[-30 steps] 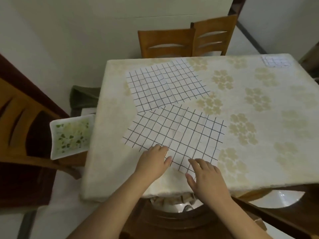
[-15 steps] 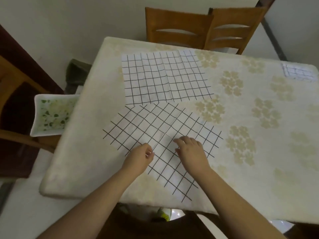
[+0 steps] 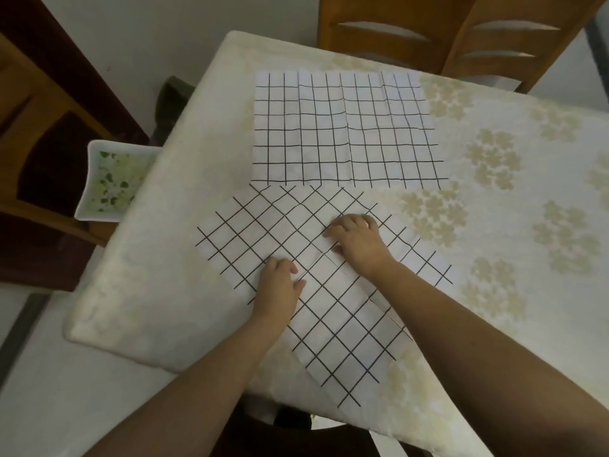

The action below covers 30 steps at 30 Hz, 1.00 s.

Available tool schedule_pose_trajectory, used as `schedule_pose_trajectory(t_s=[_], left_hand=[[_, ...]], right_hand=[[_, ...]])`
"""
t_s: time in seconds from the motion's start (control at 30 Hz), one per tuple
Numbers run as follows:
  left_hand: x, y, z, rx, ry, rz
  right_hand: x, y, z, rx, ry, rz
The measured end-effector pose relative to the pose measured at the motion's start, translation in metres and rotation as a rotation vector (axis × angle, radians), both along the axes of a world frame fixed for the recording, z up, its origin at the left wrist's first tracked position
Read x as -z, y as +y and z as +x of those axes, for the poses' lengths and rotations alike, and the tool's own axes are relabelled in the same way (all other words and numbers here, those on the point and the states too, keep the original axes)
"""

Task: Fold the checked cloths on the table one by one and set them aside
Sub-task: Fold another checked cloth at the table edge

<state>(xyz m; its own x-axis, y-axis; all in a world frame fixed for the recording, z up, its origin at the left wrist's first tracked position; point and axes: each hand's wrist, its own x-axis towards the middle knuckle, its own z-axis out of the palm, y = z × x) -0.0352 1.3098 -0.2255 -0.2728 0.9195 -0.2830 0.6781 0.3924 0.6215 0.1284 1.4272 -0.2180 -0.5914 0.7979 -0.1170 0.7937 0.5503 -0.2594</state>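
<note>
The bench (image 3: 494, 291) carries a cream covering with a pale floral print and stands against a light wall, with two wooden chairs (image 3: 428, 31) at its far edge and a white dish (image 3: 112, 179) of green scraps on a seat off its left edge. Two checked cloths lie open on the left half of the bench. The near cloth (image 3: 329, 308) sits turned diamond-wise, its lowest corner overhanging the near edge; the far cloth (image 3: 346, 130) lies square behind it, and the two meet or slightly overlap along the far cloth's near edge. Both hands rest on the near cloth close to its middle. The left hand (image 3: 280, 288) lies knuckles up with its fingers (image 3: 291, 267) bent onto the fabric; the right hand (image 3: 357, 239) lies likewise, just beyond it. A raised crease runs between them, which suggests the fabric is being gathered or pinched, but whether either hand has actual hold of it cannot be told from this view. Assessment: the first fold of the near cloth appears to be only starting. No fold is completed on either cloth and no folded cloth is visible set aside. Both cloths remain outstanding.
</note>
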Motion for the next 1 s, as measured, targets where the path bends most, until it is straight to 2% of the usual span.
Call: schedule_pose_trajectory(t_s=[0.23, 0.43, 0.63, 0.87, 1.0], left_hand=[[0.0, 0.002, 0.006, 0.002, 0.05, 0.008], [-0.003, 0.003, 0.007, 0.027, 0.12, 0.014], [-0.01, -0.002, 0.002, 0.098, 0.269, 0.028], [-0.053, -0.011, -0.019, 0.235, 0.349, 0.084], [-0.086, -0.011, -0.042, 0.307, 0.287, 0.133]], right_hand=[[0.004, 0.008, 0.0, -0.018, 0.093, 0.035], [0.003, 0.011, -0.001, -0.06, 0.039, 0.03], [-0.004, 0.005, 0.005, -0.118, 0.109, 0.124], [-0.028, -0.012, 0.015, -0.143, 0.262, 0.243], [-0.049, -0.023, 0.015, -0.16, 0.347, 0.281]])
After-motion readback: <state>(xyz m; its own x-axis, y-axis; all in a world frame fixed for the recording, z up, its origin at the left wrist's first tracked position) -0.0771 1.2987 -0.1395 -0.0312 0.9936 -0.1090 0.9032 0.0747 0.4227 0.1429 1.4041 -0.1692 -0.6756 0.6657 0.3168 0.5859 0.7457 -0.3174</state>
